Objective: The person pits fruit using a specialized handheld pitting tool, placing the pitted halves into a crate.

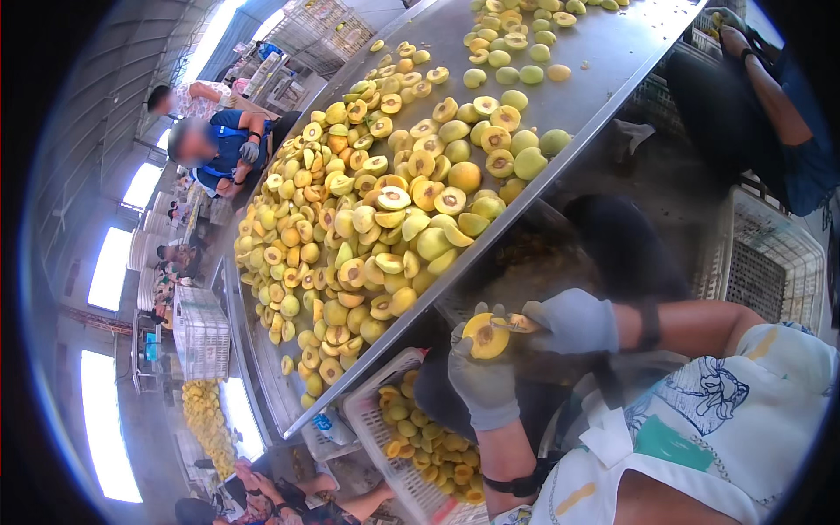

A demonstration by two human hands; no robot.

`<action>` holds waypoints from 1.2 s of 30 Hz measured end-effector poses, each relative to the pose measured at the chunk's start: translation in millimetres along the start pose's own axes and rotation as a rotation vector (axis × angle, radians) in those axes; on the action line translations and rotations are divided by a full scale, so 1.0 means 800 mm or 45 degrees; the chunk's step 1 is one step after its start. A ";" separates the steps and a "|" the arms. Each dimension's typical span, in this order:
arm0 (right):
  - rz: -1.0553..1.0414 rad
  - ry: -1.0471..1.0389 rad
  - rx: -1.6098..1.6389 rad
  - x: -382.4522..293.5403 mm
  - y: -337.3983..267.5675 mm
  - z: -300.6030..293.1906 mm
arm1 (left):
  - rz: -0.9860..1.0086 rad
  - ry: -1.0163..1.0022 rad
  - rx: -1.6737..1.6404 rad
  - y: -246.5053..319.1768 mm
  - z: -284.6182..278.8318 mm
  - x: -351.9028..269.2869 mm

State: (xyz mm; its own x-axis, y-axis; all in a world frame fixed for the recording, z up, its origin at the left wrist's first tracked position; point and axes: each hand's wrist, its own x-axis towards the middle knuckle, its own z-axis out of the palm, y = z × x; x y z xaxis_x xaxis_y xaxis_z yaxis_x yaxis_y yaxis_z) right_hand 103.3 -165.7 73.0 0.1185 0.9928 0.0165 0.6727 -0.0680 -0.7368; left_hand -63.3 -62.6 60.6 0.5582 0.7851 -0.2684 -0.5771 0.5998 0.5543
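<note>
My left hand (484, 374), in a pale grey glove, holds a halved yellow fruit (485, 336) with its cut face and brown centre showing. In my right hand (569, 321), gloved too, is a small tool (522, 323) with a light handle and a thin metal end. That metal end touches the cut face near its edge. Both hands are over my lap, beside the rim of a metal table (420, 314). A large heap of halved yellow-green fruit (367, 216) lies on the table.
A plastic crate (374, 420) holding halved fruit stands below the table edge, left of my legs. Another crate (755, 275) stands at the right. A co-worker's arm (781, 111) is at the upper right; a person in blue (226, 141) sits across the table.
</note>
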 end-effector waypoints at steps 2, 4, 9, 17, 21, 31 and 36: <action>-0.060 -0.018 -0.061 -0.001 0.004 -0.002 | -0.074 -0.029 -0.074 -0.003 -0.010 0.003; -0.031 -0.036 -0.091 -0.004 0.000 -0.005 | -0.064 0.047 -0.040 -0.009 -0.012 0.005; 0.019 -0.051 -0.109 -0.007 -0.007 0.002 | 0.145 0.158 0.166 -0.026 0.004 0.006; 0.032 0.010 -0.115 -0.006 -0.014 0.010 | 0.248 0.229 0.211 -0.038 0.020 0.007; 0.091 -0.077 -0.143 -0.007 -0.021 0.012 | 0.294 0.174 0.284 -0.042 0.014 0.008; 0.211 -0.255 0.173 -0.019 -0.024 0.040 | 0.267 0.529 0.441 -0.045 0.032 -0.012; 0.291 -0.482 0.681 -0.038 -0.015 0.062 | 0.337 0.607 0.746 -0.057 0.020 -0.046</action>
State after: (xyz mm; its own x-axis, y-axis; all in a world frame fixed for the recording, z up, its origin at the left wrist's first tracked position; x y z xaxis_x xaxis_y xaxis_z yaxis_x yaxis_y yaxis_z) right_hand 55.7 -189.9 47.8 -0.1139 0.9321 -0.3440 0.1973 -0.3181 -0.9273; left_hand -48.0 -121.5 58.3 0.0553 0.9508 -0.3049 -0.1740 0.3098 0.9347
